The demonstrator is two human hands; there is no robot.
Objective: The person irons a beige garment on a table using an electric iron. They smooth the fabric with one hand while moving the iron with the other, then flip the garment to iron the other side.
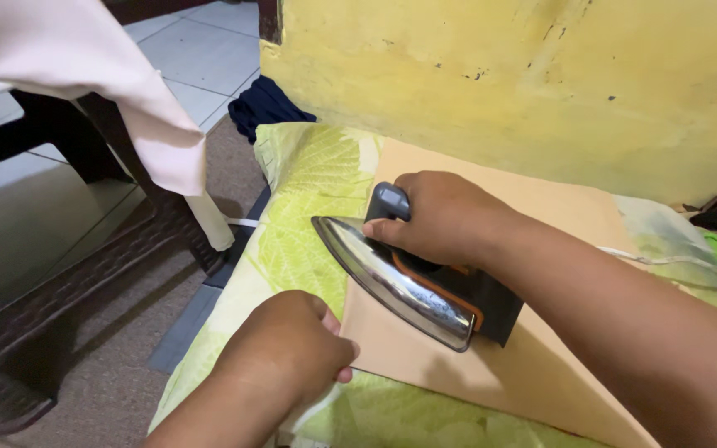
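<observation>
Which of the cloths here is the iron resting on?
The flat tan cloth, spread over the green leaf-print sheet; the pale pink cloth hangs apart at upper left.

Iron on cloth, cloth on sheet

The iron [404, 282] sits on the cloth [491, 357]; the sheet [292, 207] lies beneath, the wall [524, 83] at twelve o'clock, the chair [68, 274] at nine.

Tan cloth [491, 348] on leaf-patterned green sheet [300, 207]; chrome-and-black iron [412, 278] with orange trim; yellow wall [524, 83].
</observation>
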